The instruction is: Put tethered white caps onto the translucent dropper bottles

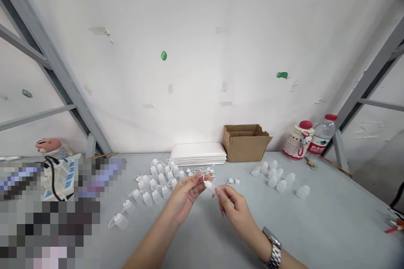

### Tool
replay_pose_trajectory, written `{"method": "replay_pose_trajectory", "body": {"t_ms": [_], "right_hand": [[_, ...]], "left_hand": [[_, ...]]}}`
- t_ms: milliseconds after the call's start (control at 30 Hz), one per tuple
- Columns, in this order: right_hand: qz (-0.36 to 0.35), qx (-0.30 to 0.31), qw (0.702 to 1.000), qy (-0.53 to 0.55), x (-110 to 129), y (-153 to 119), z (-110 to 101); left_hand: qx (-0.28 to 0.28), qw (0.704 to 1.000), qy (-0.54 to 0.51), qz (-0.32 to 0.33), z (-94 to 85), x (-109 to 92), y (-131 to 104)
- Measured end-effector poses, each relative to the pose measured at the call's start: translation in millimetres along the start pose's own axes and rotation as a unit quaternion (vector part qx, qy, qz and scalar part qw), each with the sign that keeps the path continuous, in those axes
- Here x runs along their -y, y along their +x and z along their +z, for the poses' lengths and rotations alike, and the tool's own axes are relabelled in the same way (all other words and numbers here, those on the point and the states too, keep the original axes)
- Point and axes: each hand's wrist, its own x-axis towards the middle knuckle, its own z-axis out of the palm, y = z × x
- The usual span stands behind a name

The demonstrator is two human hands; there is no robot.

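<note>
In the middle of the table, my right hand (232, 204) pinches a small white plastic squeeze bottle (209, 185), which lies tilted with its tip towards my left hand. My left hand (187, 195) has its thumb and fingers closed on the white strapped cap at the bottle's tip; the fingers partly hide this cap. Behind the hands lies a pile of loose white caps with straps (197, 171). Two more loose caps (233, 180) are to the right of it. Several capped bottles (154, 183) stand in rows left of my left hand. Several bottles without caps (277, 176) stand to the right, one lying tipped over.
A stack of white flat packs (198, 153) and an open cardboard box (248, 149) stand against the wall. At the back right are a red-lidded jar (295, 145), a water bottle (322, 136) and keys (311, 164). A cable (52, 176) runs over a white tray at left.
</note>
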Motion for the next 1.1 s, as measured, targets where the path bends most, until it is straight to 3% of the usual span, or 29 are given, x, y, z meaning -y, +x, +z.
{"method": "replay_pose_trajectory", "body": {"t_ms": [267,533,700,933,1100], "right_hand": [[0.002,-0.007,1.000,0.002,2.3,1.3,-0.3],[0.002,-0.016,1.000,-0.007,2.4,3.4,-1.1],[-0.015,-0.026,0.998,-0.057,4.5,4.3,-5.6],[-0.055,-0.022,0.989,-0.136,2.2,6.2,-11.2],[-0.056,-0.019,0.990,-0.131,-4.2,6.6,-10.4]], "left_hand": [[0.023,0.998,0.053,0.025,0.0,-0.2,0.4],[0.010,0.995,0.090,0.042,0.6,-2.2,0.1],[-0.001,0.982,0.169,0.080,0.2,-7.0,-0.9],[-0.029,0.959,0.278,0.055,-0.3,-14.9,0.5],[-0.032,0.947,0.314,0.066,-0.9,-15.4,1.3]]}}
